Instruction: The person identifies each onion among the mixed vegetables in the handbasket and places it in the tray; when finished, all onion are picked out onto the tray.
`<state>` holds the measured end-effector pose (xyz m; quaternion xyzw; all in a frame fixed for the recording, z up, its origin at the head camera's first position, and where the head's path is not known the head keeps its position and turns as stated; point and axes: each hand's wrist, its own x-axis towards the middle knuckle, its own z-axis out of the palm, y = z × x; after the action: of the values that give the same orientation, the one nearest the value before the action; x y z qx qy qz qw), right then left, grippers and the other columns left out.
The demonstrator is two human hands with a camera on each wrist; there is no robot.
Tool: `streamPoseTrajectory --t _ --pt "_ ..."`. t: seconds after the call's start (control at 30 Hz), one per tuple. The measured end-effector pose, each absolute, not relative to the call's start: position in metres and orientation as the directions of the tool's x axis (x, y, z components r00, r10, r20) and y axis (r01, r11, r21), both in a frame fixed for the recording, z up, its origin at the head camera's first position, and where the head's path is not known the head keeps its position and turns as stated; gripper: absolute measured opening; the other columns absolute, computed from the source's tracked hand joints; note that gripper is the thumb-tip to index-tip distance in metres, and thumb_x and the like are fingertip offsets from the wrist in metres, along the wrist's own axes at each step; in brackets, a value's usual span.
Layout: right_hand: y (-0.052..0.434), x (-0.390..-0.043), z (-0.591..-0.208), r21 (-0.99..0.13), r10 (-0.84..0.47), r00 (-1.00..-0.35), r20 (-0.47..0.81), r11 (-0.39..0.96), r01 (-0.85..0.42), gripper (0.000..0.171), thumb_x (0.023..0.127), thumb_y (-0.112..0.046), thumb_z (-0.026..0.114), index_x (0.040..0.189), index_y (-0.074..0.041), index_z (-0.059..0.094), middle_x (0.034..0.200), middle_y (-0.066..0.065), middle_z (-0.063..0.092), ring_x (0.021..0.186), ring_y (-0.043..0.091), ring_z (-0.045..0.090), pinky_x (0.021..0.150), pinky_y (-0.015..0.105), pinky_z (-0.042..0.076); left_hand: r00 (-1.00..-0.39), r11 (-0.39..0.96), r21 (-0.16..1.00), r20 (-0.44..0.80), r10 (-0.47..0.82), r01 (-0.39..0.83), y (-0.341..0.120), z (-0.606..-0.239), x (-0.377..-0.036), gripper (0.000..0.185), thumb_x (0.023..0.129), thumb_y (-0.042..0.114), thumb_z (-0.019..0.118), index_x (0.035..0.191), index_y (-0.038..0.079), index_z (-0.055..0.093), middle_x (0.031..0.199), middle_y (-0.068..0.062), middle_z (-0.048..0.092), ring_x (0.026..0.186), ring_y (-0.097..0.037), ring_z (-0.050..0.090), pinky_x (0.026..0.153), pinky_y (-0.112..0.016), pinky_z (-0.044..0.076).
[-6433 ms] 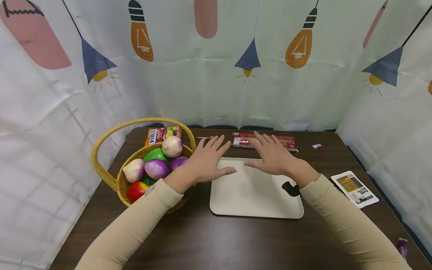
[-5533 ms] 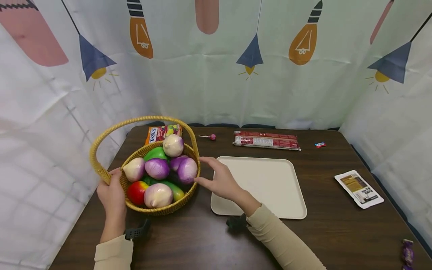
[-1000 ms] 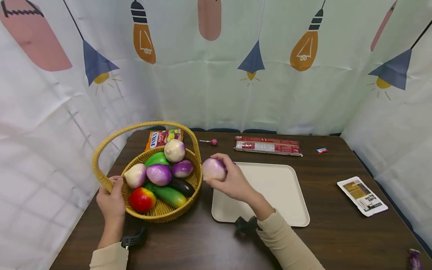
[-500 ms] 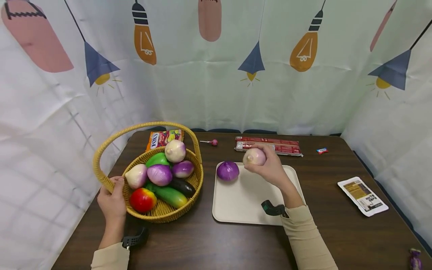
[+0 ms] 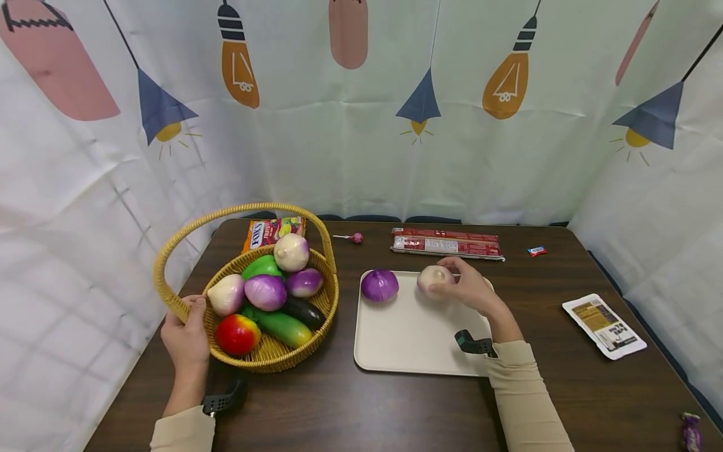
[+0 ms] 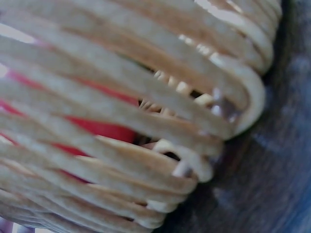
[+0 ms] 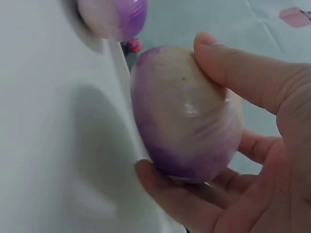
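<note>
My left hand (image 5: 187, 336) grips the wicker basket (image 5: 282, 361) where its handle meets the rim on the left. In the left wrist view the basket's woven wall (image 6: 112, 107) fills most of the picture, with something red behind the gaps. Over the back of the cream tray (image 5: 412, 348), my right hand (image 5: 474, 289) holds a white-and-purple onion (image 5: 433, 280) between thumb and fingers. The right wrist view shows this onion (image 7: 184, 116) in the fingers, close by the tray's edge. Another onion, deep purple (image 5: 380, 285), sits in the tray's back left corner.
In the basket lie more onions (image 5: 265, 292), a green pepper (image 5: 262, 267), an eggplant (image 5: 305, 312), a long green vegetable (image 5: 288, 329) and a red-yellow fruit (image 5: 238, 334). Around stand a candy bag (image 5: 273, 232), lollipop (image 5: 356, 238), red packs (image 5: 446, 243), white pouch (image 5: 604, 325) and small wrapped candies (image 5: 537, 251).
Both hands were raised and free at first; the left took hold of the basket. The purple onion came onto the tray. The right hand carried the second onion rightward from the basket, then lowered it.
</note>
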<state>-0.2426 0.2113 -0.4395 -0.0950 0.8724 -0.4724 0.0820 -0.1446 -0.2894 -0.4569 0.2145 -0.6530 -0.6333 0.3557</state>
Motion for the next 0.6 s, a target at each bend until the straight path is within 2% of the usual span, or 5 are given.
streamPoseTrajectory --t 0.2,0.4,0.6 --pt "0.204 -0.243 -0.446 -0.865 -0.315 -0.946 -0.077 0.493 -0.094 0.065 0.081 -0.025 0.079 0.132 -0.002 0.046 0.124 0.019 0.055 0.109 0.034 0.055 0.085 0.039 0.046 -0.657 0.11 0.979 0.199 -0.727 0.175 -0.289 -0.457 -0.144 0.013 0.092 0.016 0.064 0.081 0.014 0.067 0.081 0.013 0.064 0.078 -0.01 0.05 0.07 -0.02 0.038" --pt "0.199 -0.242 -0.445 -0.83 -0.33 -0.943 -0.039 0.536 -0.153 0.06 0.08 -0.021 0.078 0.131 -0.002 0.052 0.125 0.019 0.058 0.117 0.038 0.054 0.092 0.048 0.045 -0.654 0.11 0.978 0.201 -0.729 0.179 -0.288 -0.456 -0.144 0.013 0.092 0.016 0.064 0.081 0.013 0.067 0.082 0.013 0.064 0.078 -0.01 0.05 0.07 -0.019 0.038" --pt "0.199 -0.241 -0.444 -0.828 -0.303 -0.951 -0.054 0.547 -0.127 0.062 0.083 -0.021 0.076 0.136 -0.002 0.05 0.132 0.021 0.056 0.123 0.041 0.051 0.098 0.053 0.042 -0.653 0.101 0.979 0.193 -0.733 0.176 -0.288 -0.456 -0.144 0.013 0.092 0.017 0.064 0.08 0.015 0.068 0.083 0.009 0.065 0.077 -0.01 0.05 0.07 -0.019 0.039"
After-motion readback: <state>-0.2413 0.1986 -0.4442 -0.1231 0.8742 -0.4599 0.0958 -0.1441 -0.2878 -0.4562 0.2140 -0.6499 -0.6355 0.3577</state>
